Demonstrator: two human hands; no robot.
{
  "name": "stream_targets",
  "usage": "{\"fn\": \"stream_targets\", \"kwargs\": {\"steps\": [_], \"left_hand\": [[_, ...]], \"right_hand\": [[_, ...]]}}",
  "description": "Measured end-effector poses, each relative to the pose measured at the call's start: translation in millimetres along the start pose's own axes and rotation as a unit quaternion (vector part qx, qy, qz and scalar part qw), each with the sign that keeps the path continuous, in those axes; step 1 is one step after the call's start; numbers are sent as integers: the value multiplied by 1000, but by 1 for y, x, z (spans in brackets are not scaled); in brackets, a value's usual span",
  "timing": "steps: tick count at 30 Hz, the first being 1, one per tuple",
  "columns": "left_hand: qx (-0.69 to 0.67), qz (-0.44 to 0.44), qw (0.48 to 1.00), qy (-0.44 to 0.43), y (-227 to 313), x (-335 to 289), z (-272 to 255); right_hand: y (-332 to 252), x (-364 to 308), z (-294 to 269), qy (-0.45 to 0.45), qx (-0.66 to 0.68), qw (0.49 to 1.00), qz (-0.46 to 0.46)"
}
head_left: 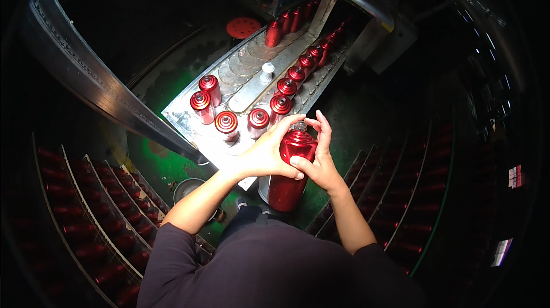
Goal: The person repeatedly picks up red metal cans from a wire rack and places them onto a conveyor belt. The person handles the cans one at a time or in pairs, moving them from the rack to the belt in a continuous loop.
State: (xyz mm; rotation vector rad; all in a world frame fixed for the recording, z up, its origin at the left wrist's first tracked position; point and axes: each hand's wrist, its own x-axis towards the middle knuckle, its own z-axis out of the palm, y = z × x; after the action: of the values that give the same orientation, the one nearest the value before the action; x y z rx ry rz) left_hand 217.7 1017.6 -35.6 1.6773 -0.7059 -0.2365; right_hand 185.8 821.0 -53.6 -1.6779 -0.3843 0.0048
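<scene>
Close in front of my body stands a shiny red bottle (283, 193) with a rounded shoulder and a clear, narrow neck. My left hand (264, 156) curves round its left side, thumb on the front and fingertips up by the neck. On the other side my right hand (322, 165) holds it too, thumb across the shoulder and forefinger arched beside the neck. Just beyond my hands, similar red bottles (227, 125) stand upright on the bright end of a metal conveyor (186, 107). The nearest of them is the bottle (258, 119) beside my left hand.
A line of red bottles (296, 73) runs along the conveyor's right side into a metal housing (358, 2). A white knob-like piece (267, 72) sits mid-conveyor. Racks of red bottles (86, 229) flank me on both sides. There is a red stool (243, 27) and a metal pan (186, 186).
</scene>
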Motion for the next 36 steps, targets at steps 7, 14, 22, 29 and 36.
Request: {"fn": "stream_targets", "kwargs": {"steps": [7, 14, 22, 29, 36], "left_hand": [[62, 40, 995, 67, 10, 15, 3], [199, 51, 946, 251, -3, 64, -80], [367, -96, 811, 445, -130, 100, -181], [374, -178, 769, 487, -243, 60, -193], [385, -263, 783, 412, -294, 5, -167]], "right_hand": [[-3, 2, -3, 19, -37, 999, -33], [6, -18, -38, 165, 62, 984, 13], [59, -113, -55, 256, 99, 943, 189], [87, -158, -47, 300, 111, 915, 244], [108, -172, -50, 299, 112, 908, 272]]}}
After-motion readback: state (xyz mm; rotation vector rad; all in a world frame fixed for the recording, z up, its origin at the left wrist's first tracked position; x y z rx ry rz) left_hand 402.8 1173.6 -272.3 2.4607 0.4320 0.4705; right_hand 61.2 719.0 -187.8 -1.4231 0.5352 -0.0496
